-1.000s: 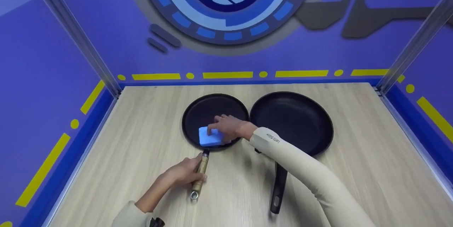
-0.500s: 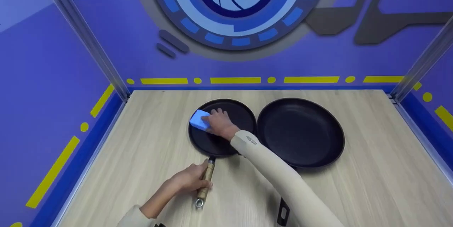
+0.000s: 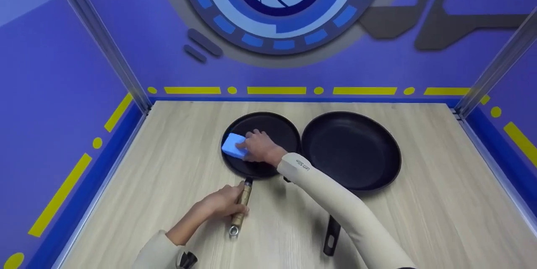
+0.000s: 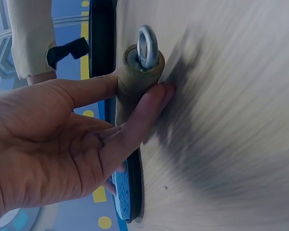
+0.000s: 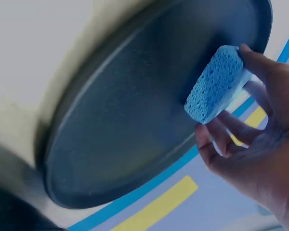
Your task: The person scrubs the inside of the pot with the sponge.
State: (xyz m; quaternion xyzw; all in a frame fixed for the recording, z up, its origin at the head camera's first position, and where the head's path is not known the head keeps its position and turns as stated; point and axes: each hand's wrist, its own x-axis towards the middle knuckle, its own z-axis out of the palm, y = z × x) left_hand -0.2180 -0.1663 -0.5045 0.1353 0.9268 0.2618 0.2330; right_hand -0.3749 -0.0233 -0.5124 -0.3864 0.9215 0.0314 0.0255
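A shallow round black pan (image 3: 272,124) lies on the table with its wooden handle (image 3: 238,220) toward the person. My left hand (image 3: 224,200) grips that handle between thumb and fingers; in the left wrist view a metal ring (image 4: 147,47) sticks out of the handle's end. A blue sponge (image 3: 233,146) is at the left part of the pan's inner surface. My right hand (image 3: 261,148) pinches the sponge between thumb and fingers, as the right wrist view also shows with the sponge (image 5: 216,84) against the pan (image 5: 130,115).
A larger black frying pan (image 3: 352,151) stands just right of the first one, rims close together. Its black handle (image 3: 332,237) points to the front, partly behind the right sleeve (image 3: 344,202). Blue printed walls (image 3: 268,71) enclose the wooden table (image 3: 436,202).
The right hand has moved the sponge from the pan's front part to its left side, then slightly within the last half second. The left hand keeps its grip on the handle.
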